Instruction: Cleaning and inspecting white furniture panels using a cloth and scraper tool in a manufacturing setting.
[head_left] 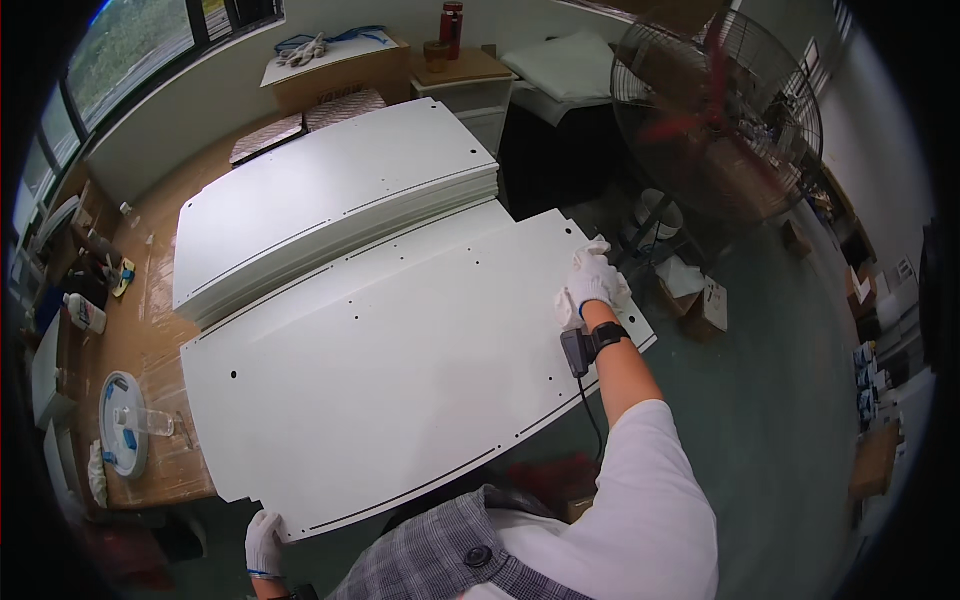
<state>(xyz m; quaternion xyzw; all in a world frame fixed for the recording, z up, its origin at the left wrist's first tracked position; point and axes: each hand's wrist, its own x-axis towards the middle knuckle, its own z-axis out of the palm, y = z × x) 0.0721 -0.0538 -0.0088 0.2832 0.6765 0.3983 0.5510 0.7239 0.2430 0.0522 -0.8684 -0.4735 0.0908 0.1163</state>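
Note:
A large white panel (400, 340) with small holes and dark slots along its edges lies in front of me. My left hand (264, 545), in a white knit glove, grips the panel's near left corner, the fingertips at its edge. At the panel's right end my right hand (594, 275), gloved the same way, is closed on a crumpled white cloth (569, 308) pressed against the surface. The cloth partly hides under the palm. A small dark device (577, 352) with a cable is strapped to my right wrist.
Behind the panel rises a stack of similar white panels (340, 190) on a brown table (150, 340). A round white lid (110, 440), a clear bottle (158, 422) and a white bottle (86, 313) stand at left. A large caged fan (715, 120) is at far right, above boxes (712, 305) on the green floor.

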